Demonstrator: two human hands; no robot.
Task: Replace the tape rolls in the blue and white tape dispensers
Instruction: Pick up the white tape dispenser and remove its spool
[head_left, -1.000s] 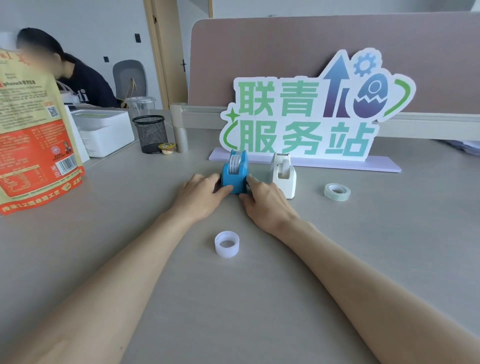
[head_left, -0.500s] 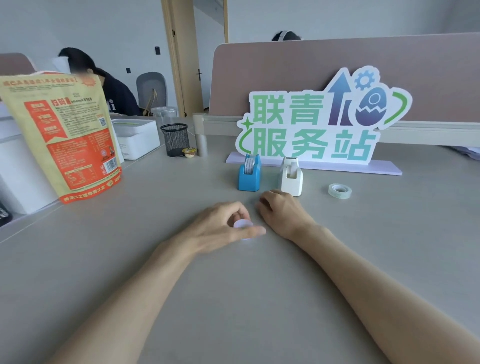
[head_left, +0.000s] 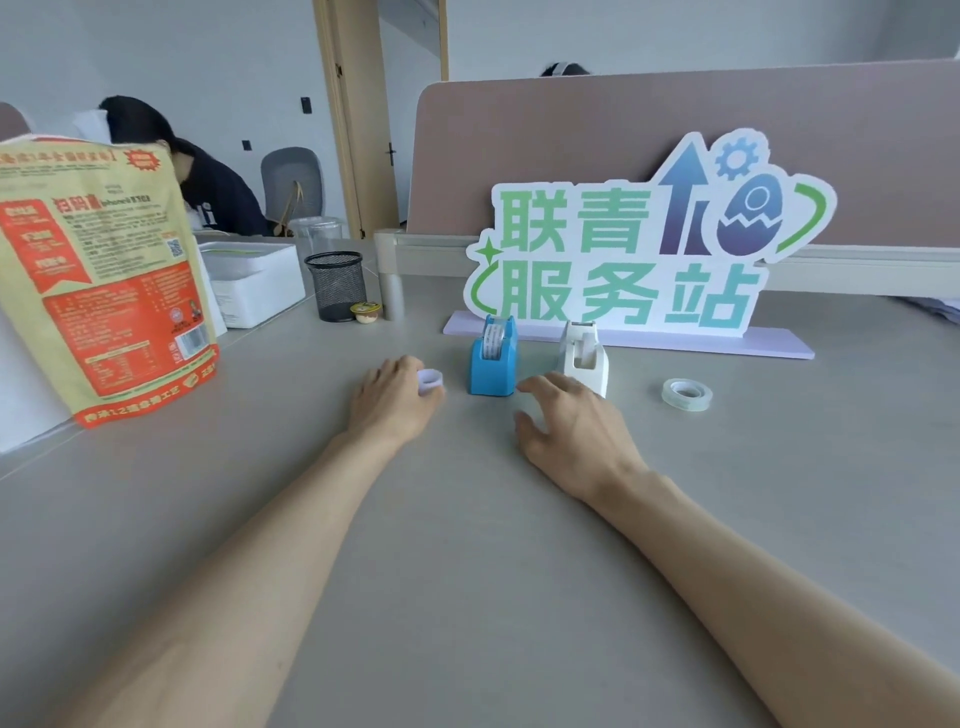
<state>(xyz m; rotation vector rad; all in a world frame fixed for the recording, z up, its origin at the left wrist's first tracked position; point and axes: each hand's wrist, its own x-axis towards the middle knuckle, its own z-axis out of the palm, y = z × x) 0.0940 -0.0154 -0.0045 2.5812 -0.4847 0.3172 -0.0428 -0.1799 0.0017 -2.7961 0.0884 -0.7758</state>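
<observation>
The blue tape dispenser (head_left: 492, 361) stands on the grey desk with a printed roll in it. Right of it stands the white tape dispenser (head_left: 584, 356). My left hand (head_left: 394, 399) is just left of the blue dispenser and pinches a pale lilac tape roll (head_left: 430, 381) at its fingertips. My right hand (head_left: 569, 421) hovers low in front of the two dispensers, fingers loosely spread, holding nothing. A clear tape roll (head_left: 687, 393) lies flat on the desk to the right of the white dispenser.
A green-and-blue sign on a lilac base (head_left: 623, 270) stands behind the dispensers. An orange-and-yellow bag (head_left: 104, 291) stands at the left. A black mesh cup (head_left: 336, 286), a white box (head_left: 254, 280) and a small jelly cup (head_left: 366, 312) sit behind it. A person sits at far left.
My left hand picked up the lilac roll from the desk and carried it forward, beside the blue dispenser. My right hand opened and moved slightly forward towards the dispensers.
</observation>
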